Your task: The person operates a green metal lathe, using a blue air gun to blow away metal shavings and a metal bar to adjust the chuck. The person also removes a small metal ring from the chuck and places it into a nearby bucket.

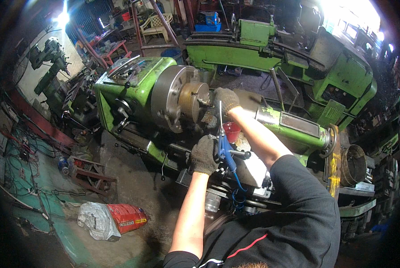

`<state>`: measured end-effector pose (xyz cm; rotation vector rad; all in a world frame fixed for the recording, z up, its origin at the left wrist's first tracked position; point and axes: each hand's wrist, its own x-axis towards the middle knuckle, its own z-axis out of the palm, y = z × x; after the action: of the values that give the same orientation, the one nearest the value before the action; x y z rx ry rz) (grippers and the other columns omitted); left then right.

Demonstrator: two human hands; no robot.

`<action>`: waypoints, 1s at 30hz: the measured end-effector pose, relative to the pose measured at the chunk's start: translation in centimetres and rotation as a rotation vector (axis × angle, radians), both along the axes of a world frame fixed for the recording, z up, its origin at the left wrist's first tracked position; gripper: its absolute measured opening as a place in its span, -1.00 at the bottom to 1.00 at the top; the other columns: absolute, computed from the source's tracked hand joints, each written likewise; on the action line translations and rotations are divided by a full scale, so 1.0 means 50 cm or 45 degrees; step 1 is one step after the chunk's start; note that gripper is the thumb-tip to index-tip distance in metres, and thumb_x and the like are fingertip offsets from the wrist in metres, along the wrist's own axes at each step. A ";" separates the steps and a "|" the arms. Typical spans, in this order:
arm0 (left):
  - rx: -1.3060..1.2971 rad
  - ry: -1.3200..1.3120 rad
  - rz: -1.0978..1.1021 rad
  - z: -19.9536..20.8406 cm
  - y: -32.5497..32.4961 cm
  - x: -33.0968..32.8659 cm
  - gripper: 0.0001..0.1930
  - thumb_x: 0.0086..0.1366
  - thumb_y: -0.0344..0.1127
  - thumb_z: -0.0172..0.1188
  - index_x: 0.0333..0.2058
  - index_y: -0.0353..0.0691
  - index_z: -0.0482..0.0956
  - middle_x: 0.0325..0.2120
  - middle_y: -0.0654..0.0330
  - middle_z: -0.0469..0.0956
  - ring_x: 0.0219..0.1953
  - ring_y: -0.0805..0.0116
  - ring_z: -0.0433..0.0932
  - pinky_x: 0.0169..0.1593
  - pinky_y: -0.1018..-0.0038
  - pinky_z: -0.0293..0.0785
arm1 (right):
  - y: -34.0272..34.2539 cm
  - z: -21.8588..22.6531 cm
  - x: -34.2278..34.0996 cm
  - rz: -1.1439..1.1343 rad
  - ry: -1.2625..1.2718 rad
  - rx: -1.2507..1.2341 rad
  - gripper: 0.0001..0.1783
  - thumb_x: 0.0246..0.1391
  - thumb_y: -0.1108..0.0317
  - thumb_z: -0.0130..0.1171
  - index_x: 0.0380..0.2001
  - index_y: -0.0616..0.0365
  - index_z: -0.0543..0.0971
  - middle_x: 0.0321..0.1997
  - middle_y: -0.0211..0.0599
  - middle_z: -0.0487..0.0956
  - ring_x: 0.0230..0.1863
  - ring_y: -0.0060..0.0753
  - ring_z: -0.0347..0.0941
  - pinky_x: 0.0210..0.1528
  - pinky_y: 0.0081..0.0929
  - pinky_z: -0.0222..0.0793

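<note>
Engine lathe, green; chuck carrying a round, brass-coloured workpiece.
Right hand, grey-gloved: just beside the workpiece's outer face; grip hidden, closure cannot be told. Left hand, dark-gloved: fingers curled next to a blue air blow gun, nozzle upward; hold on it uncertain. Red container: beyond the blow gun.

Workshop floor is carrying a red-and-white sack, rusty metal frame is standing nearby, cables are trailing over green paint, lathe headstock is bearing tools
</note>
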<state>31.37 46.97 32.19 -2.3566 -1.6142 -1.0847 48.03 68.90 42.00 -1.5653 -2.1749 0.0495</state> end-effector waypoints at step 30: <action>-0.114 -0.025 0.020 0.041 -0.021 0.004 -0.57 0.36 -0.13 0.30 0.16 -0.11 0.61 0.23 -0.02 0.62 0.38 -0.04 0.52 0.29 -0.05 0.48 | -0.009 0.017 -0.022 -0.041 0.002 -0.075 -0.70 0.32 0.20 0.22 -0.12 0.10 0.84 -0.06 0.16 0.80 0.05 0.25 0.77 0.12 0.14 0.69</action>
<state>31.58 45.92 34.24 -2.3908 -1.7199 -1.0570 46.93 68.46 42.85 -1.6314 -2.1650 0.1051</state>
